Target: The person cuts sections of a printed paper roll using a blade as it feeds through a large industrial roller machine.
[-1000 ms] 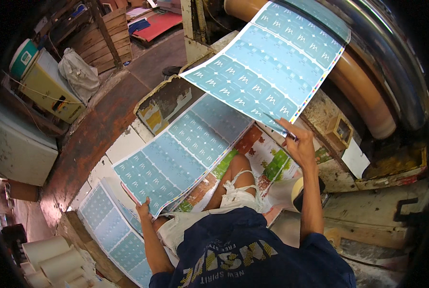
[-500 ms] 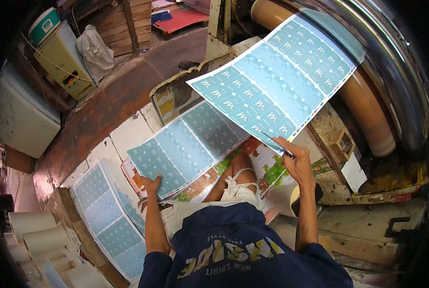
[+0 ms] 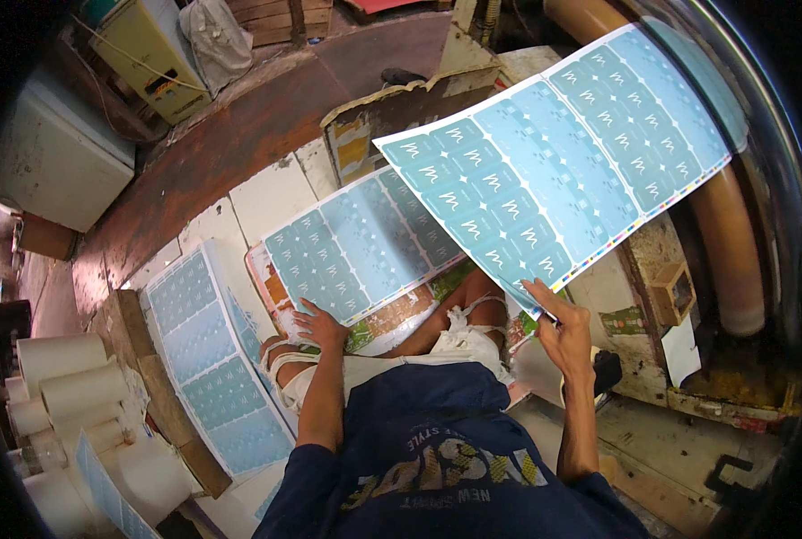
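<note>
My right hand (image 3: 563,332) is closed on the near corner of a long printed sheet (image 3: 545,171), patterned in teal and pale blue bands with a coloured strip along one edge. The sheet's far end lies against the shiny metal roller (image 3: 760,99). Beneath it, on a board across my lap, rests a second printed sheet (image 3: 347,247) of the same pattern, partly covered by the upper one. My left hand (image 3: 320,325) touches this lower sheet's near edge with fingers spread, gripping nothing.
More printed sheets (image 3: 208,359) lie at my left beside a wooden beam (image 3: 163,395). Several pale rolls (image 3: 78,386) are stacked at the far left. On the right stand a brown roller (image 3: 738,260) and a small wooden box (image 3: 673,292). A white cabinet (image 3: 60,162) stands at the upper left.
More of the upper sheet has come out from the roller, showing another pale band. My left fingers have spread at the lower sheet's edge. The whole view has shifted.
</note>
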Motion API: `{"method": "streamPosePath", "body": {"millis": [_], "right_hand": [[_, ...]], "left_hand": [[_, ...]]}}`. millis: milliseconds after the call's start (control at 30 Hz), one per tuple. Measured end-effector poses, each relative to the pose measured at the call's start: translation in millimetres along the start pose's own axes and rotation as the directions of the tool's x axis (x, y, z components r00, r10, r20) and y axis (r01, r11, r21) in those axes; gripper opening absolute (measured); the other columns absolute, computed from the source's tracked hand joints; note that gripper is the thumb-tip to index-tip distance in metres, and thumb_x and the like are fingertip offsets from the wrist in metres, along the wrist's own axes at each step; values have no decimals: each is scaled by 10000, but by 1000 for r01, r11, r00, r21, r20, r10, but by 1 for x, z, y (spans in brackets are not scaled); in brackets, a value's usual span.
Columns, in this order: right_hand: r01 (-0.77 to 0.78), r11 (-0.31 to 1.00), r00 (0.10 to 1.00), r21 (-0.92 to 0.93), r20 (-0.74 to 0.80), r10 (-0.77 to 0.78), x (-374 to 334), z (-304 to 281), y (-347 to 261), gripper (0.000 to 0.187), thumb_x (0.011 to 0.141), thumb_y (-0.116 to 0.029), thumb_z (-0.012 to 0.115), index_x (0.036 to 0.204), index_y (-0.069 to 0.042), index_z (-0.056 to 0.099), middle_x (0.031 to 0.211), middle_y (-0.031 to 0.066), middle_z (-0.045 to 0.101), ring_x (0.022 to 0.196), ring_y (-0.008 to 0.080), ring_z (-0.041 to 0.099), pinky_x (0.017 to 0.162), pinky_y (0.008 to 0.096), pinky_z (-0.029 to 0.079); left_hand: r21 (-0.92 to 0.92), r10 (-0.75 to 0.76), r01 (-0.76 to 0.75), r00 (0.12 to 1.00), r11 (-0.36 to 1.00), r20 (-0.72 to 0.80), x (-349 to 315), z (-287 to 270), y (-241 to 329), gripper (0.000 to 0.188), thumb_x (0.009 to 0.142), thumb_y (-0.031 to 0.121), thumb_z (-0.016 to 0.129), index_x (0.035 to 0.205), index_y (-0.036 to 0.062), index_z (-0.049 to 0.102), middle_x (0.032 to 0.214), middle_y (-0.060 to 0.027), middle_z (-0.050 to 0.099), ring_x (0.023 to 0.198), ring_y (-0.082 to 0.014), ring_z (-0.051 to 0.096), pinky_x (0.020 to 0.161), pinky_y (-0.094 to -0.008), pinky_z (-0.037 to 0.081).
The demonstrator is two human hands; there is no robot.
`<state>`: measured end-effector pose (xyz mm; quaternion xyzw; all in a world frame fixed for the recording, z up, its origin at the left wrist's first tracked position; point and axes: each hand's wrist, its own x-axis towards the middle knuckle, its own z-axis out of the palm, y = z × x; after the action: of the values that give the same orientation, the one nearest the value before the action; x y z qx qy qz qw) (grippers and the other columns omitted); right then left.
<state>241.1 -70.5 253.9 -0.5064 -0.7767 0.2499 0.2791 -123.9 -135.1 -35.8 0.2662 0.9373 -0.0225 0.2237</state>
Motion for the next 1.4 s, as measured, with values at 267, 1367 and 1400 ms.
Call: {"method": "streamPosePath", "body": {"millis": [267, 1367, 1400], "right_hand": [[-81, 994, 990, 75, 122, 72, -14, -14, -26, 547, 707, 77, 499, 1193, -118, 654, 1137, 231, 637, 1153, 338, 581, 920, 380, 499], [-401, 884, 602, 239, 796, 57, 34, -9, -28, 328, 890, -207, 626, 1185, -65, 634, 874, 94, 712, 598, 191, 656, 557, 306, 529], [-344, 899, 749, 273, 657, 88, 45, -27, -11, 281, 906, -223, 612, 1138, -70, 655, 803, 60, 686, 575, 135, 625, 515, 275, 510]], "left_hand": [[128, 28, -17, 996, 992, -83, -12, 34, -19, 1281, 657, 117, 804, 1495, 119, -164, 1457, -364, 173, 1171, -427, 504, 889, -451, 512], [-995, 414, 63, 906, 72, 87, -116, -183, 9, 584, 801, 122, 751, 1285, -29, 461, 1108, -130, 616, 959, -233, 613, 845, -329, 499], [-987, 352, 37, 932, 159, 91, -102, -178, -11, 587, 800, 126, 753, 1285, -28, 459, 1120, -132, 610, 963, -230, 610, 840, -324, 500]]}}
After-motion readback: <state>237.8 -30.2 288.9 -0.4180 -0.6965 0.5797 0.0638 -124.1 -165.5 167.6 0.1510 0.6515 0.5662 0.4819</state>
